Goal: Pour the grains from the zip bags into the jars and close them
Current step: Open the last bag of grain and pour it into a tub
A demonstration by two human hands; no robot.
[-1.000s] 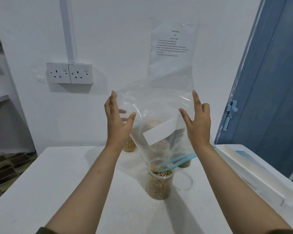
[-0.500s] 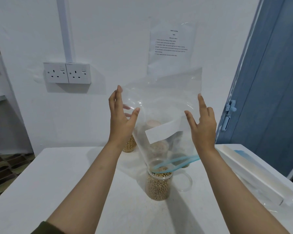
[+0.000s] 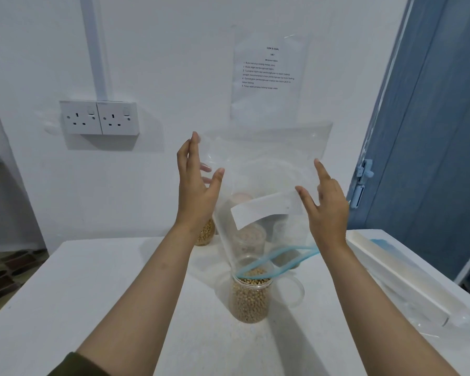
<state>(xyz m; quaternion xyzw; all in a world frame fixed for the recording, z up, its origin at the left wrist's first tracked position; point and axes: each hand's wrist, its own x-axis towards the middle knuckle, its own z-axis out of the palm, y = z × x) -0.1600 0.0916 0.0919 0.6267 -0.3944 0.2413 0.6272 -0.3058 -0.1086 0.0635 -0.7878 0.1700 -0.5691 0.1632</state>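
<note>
We hold the clear zip bag (image 3: 266, 169) upside down above the open jar (image 3: 250, 297), its long axis running upright with a slight tilt — the blue zip mouth (image 3: 280, 257) points down and rests at the jar's rim, the sealed bottom edge up by the wall. Our left hand (image 3: 197, 191) has straight, spread fingers laid against the bag's left side; our right hand (image 3: 326, 204) presses its right side the same way, fingers mostly extended, neither curled around the plastic. The bag looks empty, and the jar is nearly full of pale grains.

A round clear lid (image 3: 292, 291) lies just beside the jar. Behind the bag stand more jars (image 3: 205, 234), partly hidden by it. Everything sits on a white table (image 3: 92, 280) against a white wall with a double socket (image 3: 99, 118) and a printed sheet (image 3: 267, 74) — a blue door (image 3: 440, 131) stands to the right.
</note>
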